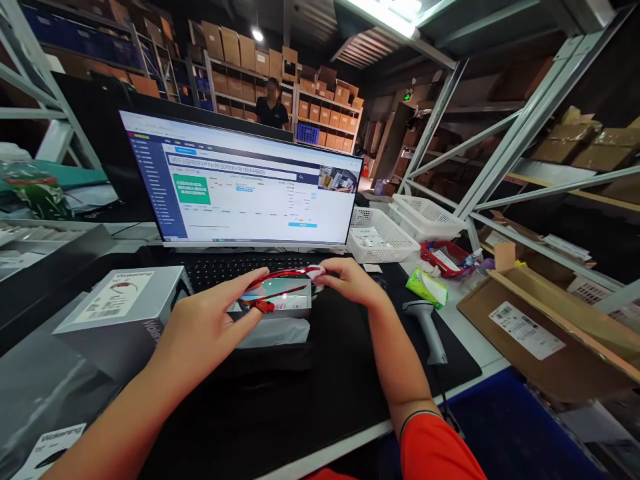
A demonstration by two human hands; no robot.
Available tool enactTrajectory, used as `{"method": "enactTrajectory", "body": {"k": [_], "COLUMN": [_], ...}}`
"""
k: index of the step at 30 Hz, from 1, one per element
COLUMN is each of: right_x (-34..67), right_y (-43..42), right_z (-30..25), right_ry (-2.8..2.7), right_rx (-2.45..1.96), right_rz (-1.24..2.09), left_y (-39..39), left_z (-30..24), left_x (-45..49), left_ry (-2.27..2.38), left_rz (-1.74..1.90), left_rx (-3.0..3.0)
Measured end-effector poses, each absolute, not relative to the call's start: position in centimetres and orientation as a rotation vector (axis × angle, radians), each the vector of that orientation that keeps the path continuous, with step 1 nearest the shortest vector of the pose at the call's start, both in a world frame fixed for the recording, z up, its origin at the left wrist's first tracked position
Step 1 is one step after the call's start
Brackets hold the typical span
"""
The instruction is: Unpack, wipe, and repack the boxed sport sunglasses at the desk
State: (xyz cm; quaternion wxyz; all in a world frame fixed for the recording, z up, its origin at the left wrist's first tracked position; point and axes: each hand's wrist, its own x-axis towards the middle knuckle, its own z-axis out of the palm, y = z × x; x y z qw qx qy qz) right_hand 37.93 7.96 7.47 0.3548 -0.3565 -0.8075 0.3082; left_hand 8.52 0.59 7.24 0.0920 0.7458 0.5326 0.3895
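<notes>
Red-framed glasses are held up over the desk between my two hands. My left hand grips their front end, thumb below and fingers above. At the other end, my right hand pinches near the tip of one red temple, where a small whitish piece shows; I cannot make out what it is. Just under the glasses lies an open grey box with a whitish plastic wrap in front of it. Left of my left hand stands a closed grey box with a glasses picture on its label.
A monitor and keyboard stand behind my hands. To the right are a barcode scanner, a green tissue pack, white baskets and a cardboard box. A person is far back by the shelves.
</notes>
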Motion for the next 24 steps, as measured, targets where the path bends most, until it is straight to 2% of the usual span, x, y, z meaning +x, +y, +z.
{"method": "enactTrajectory", "body": {"k": [4,7,11,16,20,24], "right_x": [41.7,43.2,41.5,33.7,28.7,28.5], "right_y": [7.8,8.2,8.8,8.0,7.0,6.2], "right_z": [8.9,9.0,8.1,4.8,1.8,2.3], "right_ry": [-2.188,-2.116,-2.063,-2.395,-2.700,-2.842], "right_rx": [-1.306,-1.587,-1.690,-1.436,-1.068,-0.816], "right_rz": [0.676,0.464,0.338,0.471,0.445,0.453], "left_y": [0.7,0.6,0.2,-0.2,-0.1,-0.1], "left_z": [6.9,6.9,7.1,7.1,7.0,7.0], "left_x": [7.6,7.4,7.3,6.7,6.1,6.1], "left_ry": [1.476,1.433,1.428,1.449,1.516,1.559], "left_rz": [1.199,1.323,1.510,1.684,1.672,1.612], "left_rx": [2.292,2.317,2.323,2.332,2.334,2.386]}}
